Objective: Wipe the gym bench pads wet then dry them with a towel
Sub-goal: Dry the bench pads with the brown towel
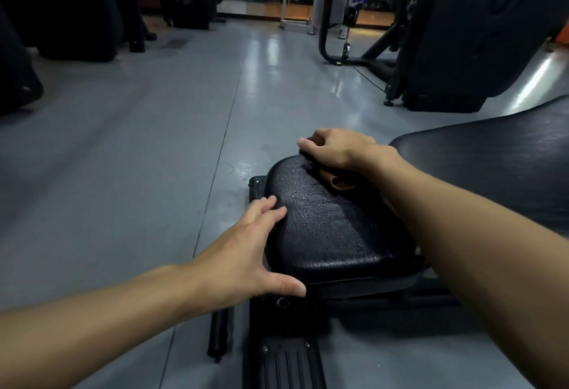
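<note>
1. Head view: the small black seat pad (326,228) sits low in the centre of the frame. The longer back pad (492,166) lies just beside it at the right edge.
2. My right grip (335,150) is curled around a brown cloth (337,181) and presses it onto the far end of the seat pad.
3. My left grip (246,253) lies flat and relaxed on the near-left edge, holding nothing and probably steadying the pad.
4. Specks glint on the seat pad, and a damp patch (243,168) shows on the floor (123,157) to its left. I judge this is the wet wipe, though I cannot tell whether the cloth itself is wet.
5. The next move calls for drawing the cloth toward the bottom of the frame with even pressure. The back pad and the drying are not yet done.
</note>
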{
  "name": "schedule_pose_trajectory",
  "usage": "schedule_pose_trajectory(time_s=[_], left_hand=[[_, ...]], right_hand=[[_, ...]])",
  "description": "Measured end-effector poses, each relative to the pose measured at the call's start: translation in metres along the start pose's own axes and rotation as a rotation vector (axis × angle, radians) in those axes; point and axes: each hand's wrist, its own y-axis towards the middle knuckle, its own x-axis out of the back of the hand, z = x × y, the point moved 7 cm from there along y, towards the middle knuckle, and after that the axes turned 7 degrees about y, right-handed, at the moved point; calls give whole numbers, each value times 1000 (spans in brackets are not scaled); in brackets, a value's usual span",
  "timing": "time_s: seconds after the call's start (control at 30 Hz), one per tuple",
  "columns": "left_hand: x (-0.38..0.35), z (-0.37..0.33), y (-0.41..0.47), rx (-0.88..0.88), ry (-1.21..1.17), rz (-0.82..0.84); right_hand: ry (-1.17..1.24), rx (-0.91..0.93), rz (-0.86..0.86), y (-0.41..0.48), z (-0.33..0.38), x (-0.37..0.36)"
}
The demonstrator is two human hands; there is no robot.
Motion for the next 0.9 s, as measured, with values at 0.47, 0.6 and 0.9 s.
schedule_pose_trajectory(time_s=[0.47,0.6,0.9], left_hand=[[96,69,97,196,-610,-446],[64,13,140,31,-280,-261],[36,42,140,260,72,-95]], right_hand=[[-91,236,52,-30,38,-14],[-93,140,-6,-58,-26,-7],[278,132,-161,-61,-39,-4]])
